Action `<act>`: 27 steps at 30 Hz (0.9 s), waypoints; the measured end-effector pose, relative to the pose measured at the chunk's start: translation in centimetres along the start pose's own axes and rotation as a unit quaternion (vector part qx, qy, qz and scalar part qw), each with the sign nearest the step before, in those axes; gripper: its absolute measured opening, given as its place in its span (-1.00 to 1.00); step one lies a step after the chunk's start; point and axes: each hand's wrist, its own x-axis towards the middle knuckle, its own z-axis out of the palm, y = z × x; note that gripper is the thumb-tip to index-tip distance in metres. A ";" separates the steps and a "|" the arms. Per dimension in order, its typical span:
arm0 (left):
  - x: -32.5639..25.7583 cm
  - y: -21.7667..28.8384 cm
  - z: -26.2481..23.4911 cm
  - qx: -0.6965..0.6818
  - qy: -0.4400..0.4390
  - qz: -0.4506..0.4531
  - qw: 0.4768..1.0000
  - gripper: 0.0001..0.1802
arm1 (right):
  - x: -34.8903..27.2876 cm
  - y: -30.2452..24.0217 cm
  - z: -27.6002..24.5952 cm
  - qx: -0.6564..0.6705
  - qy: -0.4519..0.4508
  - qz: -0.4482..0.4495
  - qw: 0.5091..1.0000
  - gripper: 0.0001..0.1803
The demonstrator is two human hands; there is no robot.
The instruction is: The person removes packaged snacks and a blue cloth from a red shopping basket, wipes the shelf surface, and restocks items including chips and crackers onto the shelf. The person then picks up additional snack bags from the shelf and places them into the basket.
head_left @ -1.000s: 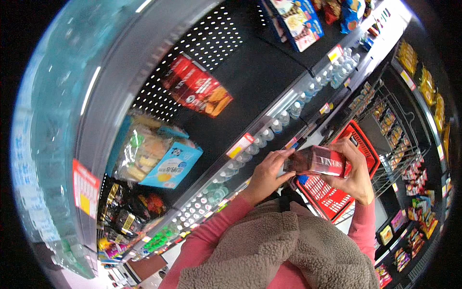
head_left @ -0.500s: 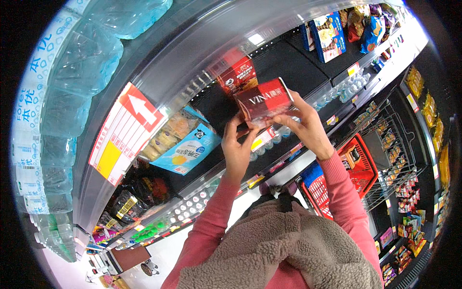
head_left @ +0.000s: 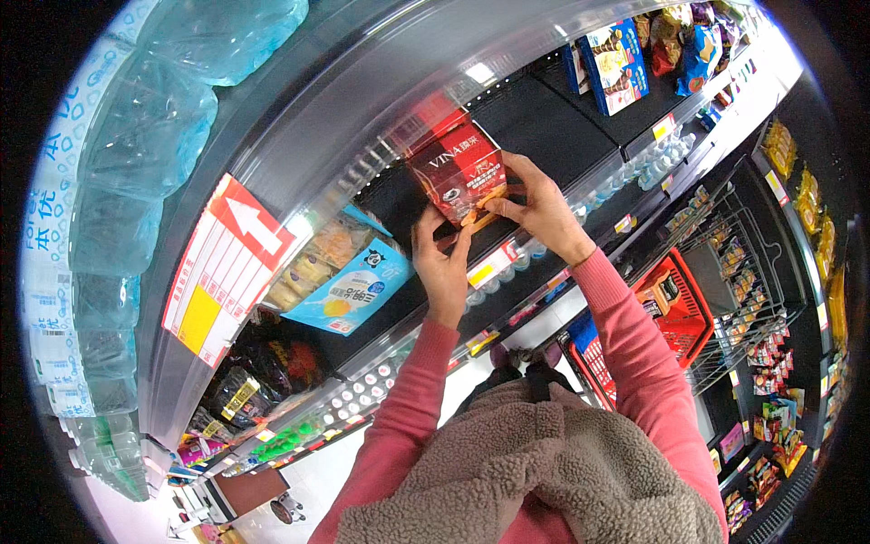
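A red box (head_left: 456,169) with white lettering and an orange-brown picture near its lower edge sits between my two hands, over the black shelf. My left hand (head_left: 441,268) is at its lower left corner, thumb and fingers closed on the edge. On the lower right side my right hand (head_left: 542,210) grips it, with the fingers bent round the corner. More red packaging (head_left: 433,120) shows just behind the box, partly covered by it and blurred by the shelf's glossy edge. To the left lies a light blue carton (head_left: 349,288) with wrapped yellow snacks.
Blue-wrapped water bottles (head_left: 149,136) stack along the left. A price sign (head_left: 231,263) with a white arrow hangs near the shelf. Blue snack boxes (head_left: 618,68) stand at the shelf's far end. A wire cart (head_left: 739,281) with a red basket (head_left: 681,313) stands at the right.
Both hands have moved the red box leftward and inward over the shelf, in front of the other red packaging. It has turned, so a differently printed face shows.
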 end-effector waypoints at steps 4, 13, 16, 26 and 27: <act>0.0 0.2 0.2 0.022 0.009 0.009 1.000 -0.30 | 0.1 0.7 0.1 -0.005 0.003 0.003 1.000 -0.14; 0.4 -0.5 0.6 0.047 -0.004 0.012 0.999 -0.27 | 0.5 0.9 -0.3 -0.063 -0.039 -0.031 0.997 -0.06; 0.4 -0.6 0.8 0.036 -0.002 0.006 0.999 -0.28 | 0.6 1.1 -0.1 -0.075 -0.036 -0.030 0.996 -0.09; 0.3 -0.2 1.2 0.049 0.012 -0.013 0.999 -0.36 | 0.6 2.8 0.4 -0.064 -0.011 -0.062 0.996 -0.12; 0.3 -0.2 1.3 0.042 0.015 0.000 0.999 -0.38 | 0.6 2.9 0.4 -0.066 -0.010 -0.063 0.996 -0.12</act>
